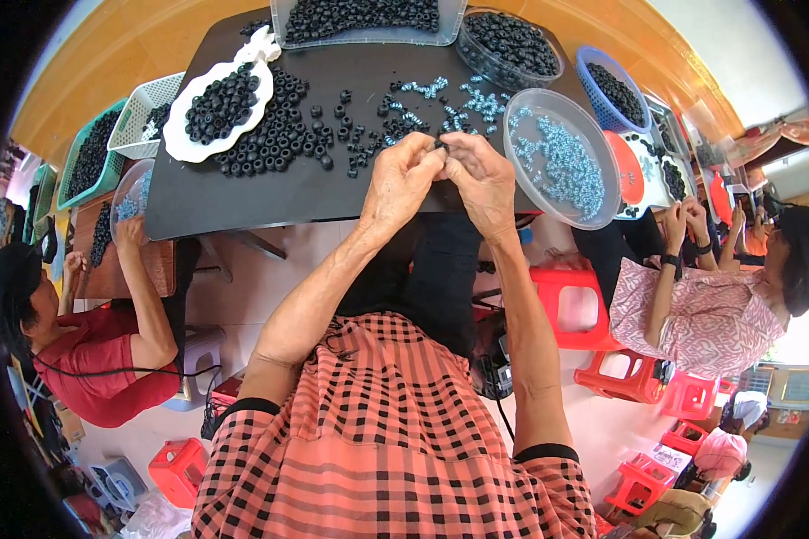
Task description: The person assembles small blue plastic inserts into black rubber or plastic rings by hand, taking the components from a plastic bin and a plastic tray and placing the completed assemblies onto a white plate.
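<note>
1. Left hand (pixel 403 180) and right hand (pixel 481 180) meet fingertip to fingertip over the near edge of the black table (pixel 234 193). Both are pinched on one small black ring (pixel 440 144) held between them.
2. The ring sits at the top of both hands, just above the table surface. Neither hand is nearer; it is shared. Long axis: too small to tell, probably none worth naming for a round part.
3. The next parts lie ahead of the hands, away from the body. The loose black rings (pixel 283 135) are ahead and to the left, so the left hand is closer. The scattered pale blue-and-silver pieces (pixel 454 103) are straight ahead, just beyond the fingertips.
4. The round clear tray (pixel 523 180) of the same pale pieces lies to the right, overhanging the table edge, near the right hand.
5. Containers by place:
   - white scalloped dish (pixel 184 144) of black rings, far left;
   - clear rectangular tub (pixel 368 38) of rings, top centre;
   - round clear bowl (pixel 476 58) of rings, top right;
   - blue basket (pixel 593 99), further right;
   - white lattice basket (pixel 139 112) and green basket (pixel 76 180), off the left edge.
6. No labels or signs are readable on any container.
7. Other people sit at the left and right sides, their hands well apart from these.
</note>
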`<move>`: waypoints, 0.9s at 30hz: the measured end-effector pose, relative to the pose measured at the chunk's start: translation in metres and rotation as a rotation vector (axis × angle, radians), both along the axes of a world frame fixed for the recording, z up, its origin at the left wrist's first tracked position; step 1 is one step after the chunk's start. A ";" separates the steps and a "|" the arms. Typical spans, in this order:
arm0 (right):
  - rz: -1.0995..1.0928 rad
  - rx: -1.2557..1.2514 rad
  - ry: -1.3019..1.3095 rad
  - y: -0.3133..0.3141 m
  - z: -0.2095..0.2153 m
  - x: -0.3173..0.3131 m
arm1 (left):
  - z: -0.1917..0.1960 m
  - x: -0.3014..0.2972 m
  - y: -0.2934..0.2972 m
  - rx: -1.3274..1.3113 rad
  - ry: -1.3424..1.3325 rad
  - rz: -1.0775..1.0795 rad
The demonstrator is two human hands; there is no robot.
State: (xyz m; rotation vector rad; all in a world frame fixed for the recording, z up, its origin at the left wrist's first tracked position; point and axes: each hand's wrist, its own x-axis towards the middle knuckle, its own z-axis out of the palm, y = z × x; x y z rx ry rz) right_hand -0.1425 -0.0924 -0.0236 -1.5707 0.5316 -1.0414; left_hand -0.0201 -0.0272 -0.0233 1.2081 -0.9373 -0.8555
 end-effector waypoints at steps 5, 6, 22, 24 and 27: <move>0.022 0.008 -0.046 0.000 -0.003 0.001 | -0.002 0.000 -0.001 -0.060 0.071 0.017; 0.005 -0.019 -0.021 0.000 -0.001 0.001 | -0.003 0.000 0.000 -0.063 0.063 0.023; -0.164 -0.305 0.138 0.009 0.014 -0.001 | 0.019 0.006 0.012 0.102 -0.092 -0.027; -0.181 -0.317 0.118 0.009 0.013 -0.003 | 0.022 0.006 0.014 0.161 -0.198 -0.043; -0.189 -0.318 0.109 0.008 0.012 -0.003 | 0.020 0.004 0.013 0.116 -0.203 -0.022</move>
